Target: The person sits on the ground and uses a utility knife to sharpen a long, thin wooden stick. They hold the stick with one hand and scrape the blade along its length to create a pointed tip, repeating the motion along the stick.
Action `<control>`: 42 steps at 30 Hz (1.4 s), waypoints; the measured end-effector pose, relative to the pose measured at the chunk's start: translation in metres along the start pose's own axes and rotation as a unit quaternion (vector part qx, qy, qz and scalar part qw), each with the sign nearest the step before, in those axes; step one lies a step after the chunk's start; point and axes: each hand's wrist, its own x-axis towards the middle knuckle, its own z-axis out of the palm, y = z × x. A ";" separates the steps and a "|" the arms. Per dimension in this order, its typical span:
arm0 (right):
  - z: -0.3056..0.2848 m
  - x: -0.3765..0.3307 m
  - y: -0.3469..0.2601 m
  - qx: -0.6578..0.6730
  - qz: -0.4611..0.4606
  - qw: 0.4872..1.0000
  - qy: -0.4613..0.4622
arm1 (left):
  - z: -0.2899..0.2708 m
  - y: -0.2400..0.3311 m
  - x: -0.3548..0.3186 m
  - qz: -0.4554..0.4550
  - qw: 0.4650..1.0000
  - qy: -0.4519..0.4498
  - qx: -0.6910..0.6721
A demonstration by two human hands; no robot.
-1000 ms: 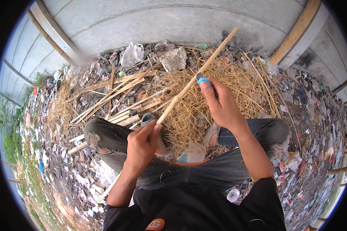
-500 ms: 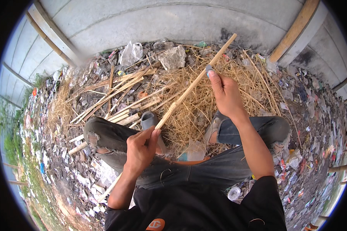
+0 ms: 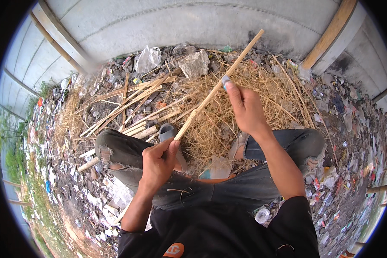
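A long pale bamboo strip (image 3: 208, 99) slants from my lap up to the right, with a node partway along it. My left hand (image 3: 158, 165) pinches its lower end between thumb and fingers. My right hand (image 3: 248, 107) is closed at the strip's upper part, its thumb pressed against it. A small grey and blue piece (image 3: 225, 81) shows at that thumb's tip; what it is I cannot tell. The fingers behind the strip are partly hidden. Thin curled shavings (image 3: 182, 192) lie on my dark trousers.
Several split bamboo pieces (image 3: 135, 105) lie ahead on the left, beside a heap of straw-like shavings (image 3: 262, 92). A rock (image 3: 194, 64) and a clear plastic bag (image 3: 148, 60) lie near the grey wall (image 3: 193, 23). Litter (image 3: 69, 180) covers the ground around my crossed legs.
My right hand has slid a little down and left along the bamboo strip. The left hand keeps its hold on the lower end. More shaving shows on my trousers.
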 end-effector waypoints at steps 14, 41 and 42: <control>0.001 -0.005 0.014 -0.002 -0.008 1.000 -0.014 | 0.000 -0.012 -0.003 0.012 1.000 -0.010 0.018; 0.021 -0.020 0.017 0.244 0.193 0.923 -0.226 | 0.006 -0.002 -0.001 -0.104 0.991 -0.049 -0.062; 0.022 -0.019 0.017 0.240 0.188 0.927 -0.220 | 0.005 -0.005 -0.001 -0.099 0.992 -0.048 -0.062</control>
